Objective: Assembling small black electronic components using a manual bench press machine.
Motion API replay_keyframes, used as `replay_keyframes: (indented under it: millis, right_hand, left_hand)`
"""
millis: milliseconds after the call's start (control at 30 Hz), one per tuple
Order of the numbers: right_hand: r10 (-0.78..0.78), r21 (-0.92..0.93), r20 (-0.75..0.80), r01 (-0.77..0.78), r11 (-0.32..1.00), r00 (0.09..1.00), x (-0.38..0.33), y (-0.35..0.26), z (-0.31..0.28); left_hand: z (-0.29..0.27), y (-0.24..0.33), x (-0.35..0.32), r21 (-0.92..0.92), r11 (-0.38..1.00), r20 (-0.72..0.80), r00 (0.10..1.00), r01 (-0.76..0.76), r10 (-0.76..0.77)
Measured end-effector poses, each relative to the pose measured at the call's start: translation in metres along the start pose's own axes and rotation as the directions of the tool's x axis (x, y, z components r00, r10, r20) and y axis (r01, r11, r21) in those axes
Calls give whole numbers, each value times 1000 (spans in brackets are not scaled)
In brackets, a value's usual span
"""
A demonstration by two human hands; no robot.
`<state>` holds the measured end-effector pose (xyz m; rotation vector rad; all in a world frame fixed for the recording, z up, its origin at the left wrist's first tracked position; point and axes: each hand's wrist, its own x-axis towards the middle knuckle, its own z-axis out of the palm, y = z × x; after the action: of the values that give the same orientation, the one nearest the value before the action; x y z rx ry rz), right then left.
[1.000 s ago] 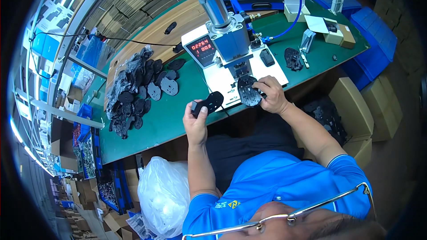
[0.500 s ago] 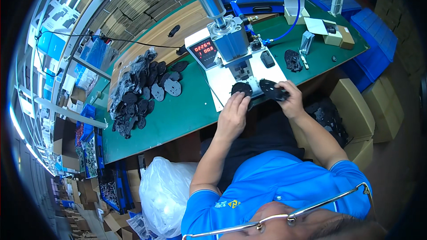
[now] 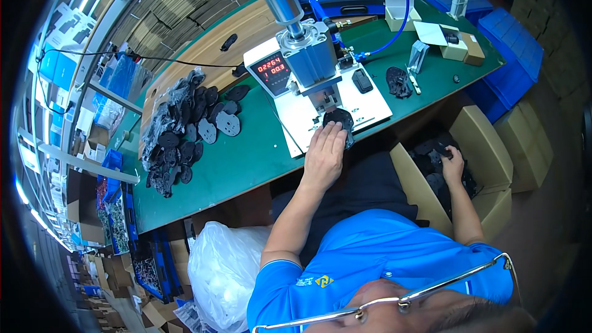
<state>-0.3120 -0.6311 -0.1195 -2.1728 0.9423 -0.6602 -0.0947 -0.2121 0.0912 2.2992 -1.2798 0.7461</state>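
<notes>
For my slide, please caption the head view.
Left hand presses black part under press; right hand reaches into cardboard box.

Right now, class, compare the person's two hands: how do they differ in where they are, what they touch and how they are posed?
1. The left hand lies on the white machine base atop the green table; the right hand reaches down into the cardboard box beside it.
2. The left hand presses a single black part; the right hand is among many black parts.
3. The left hand's fingers are flat, the right's curled.
Both are bare.
</notes>
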Motion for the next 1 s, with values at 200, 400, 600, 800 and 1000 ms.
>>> replay_keyframes:
  millis: [200, 400, 600, 800, 1000]
  right_hand:
    - [94, -63, 143, -86, 994, 985, 9, -14, 19]
    - [-230, 270, 207, 170, 948, 951, 7, -119, 27]
    - [-574, 392, 143, 487, 781, 806, 3, -247, 13]
    - [-858, 403, 118, 765, 502, 500, 10, -321, 36]
    - [-901, 391, 92, 817, 425, 424, 8, -327, 82]
  left_hand:
    - [1, 3, 3, 39, 999, 1, 1000, -7, 7]
    - [3, 6, 0, 84, 995, 7, 999, 52, -53]
    - [-1, 11, 9, 79, 994, 52, 996, 73, -77]
    - [-7, 9, 11, 64, 993, 102, 989, 103, -109]
    - [-13, 7, 6, -47, 989, 117, 984, 143, -136]
